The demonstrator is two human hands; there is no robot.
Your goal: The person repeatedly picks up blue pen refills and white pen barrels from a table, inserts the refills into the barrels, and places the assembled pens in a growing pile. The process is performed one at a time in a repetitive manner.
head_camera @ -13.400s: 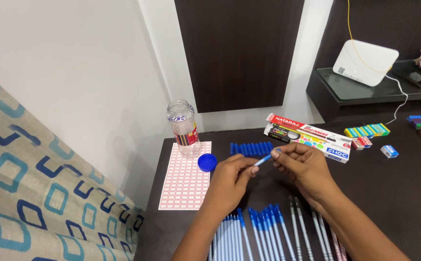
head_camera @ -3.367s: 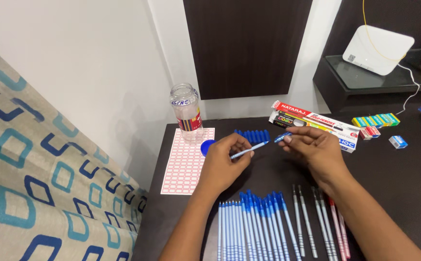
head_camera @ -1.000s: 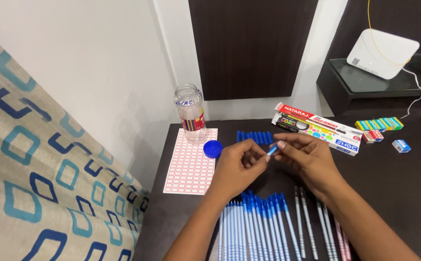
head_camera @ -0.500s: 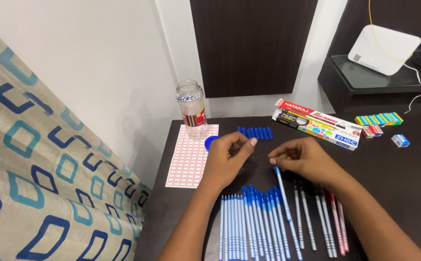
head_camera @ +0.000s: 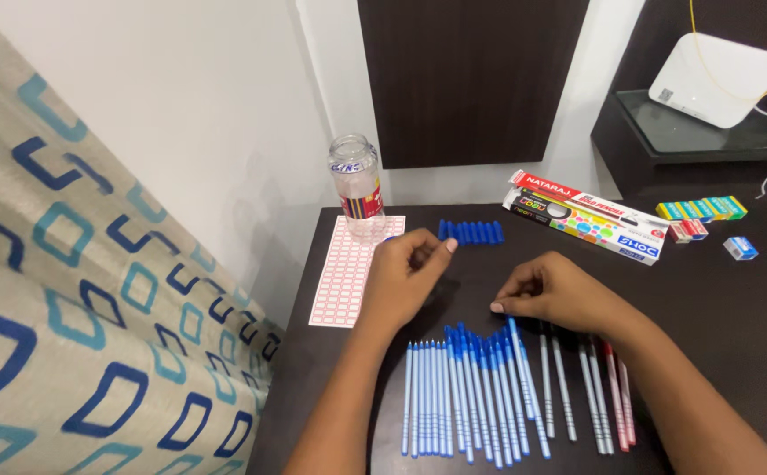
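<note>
your right hand (head_camera: 552, 294) pinched capped pen (head_camera: 519, 356) top, laying it beside pen row (head_camera: 467, 387); left hand (head_camera: 404, 277) loosely curled, held nothing visible.

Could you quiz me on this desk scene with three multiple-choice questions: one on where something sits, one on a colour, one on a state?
1. Where does the clear plastic bottle stand?
A. at the far end of the sticker sheet
B. on the shelf
C. among the pens

2. What colour are the loose pen caps?
A. red
B. blue
C. green

3. Is the bottle capped?
A. capped
B. uncapped
C. lying flat

Answers: 1 A, its base is at the sheet's far edge. 2 B, the whole row is blue. 3 B, its mouth is bare.
</note>
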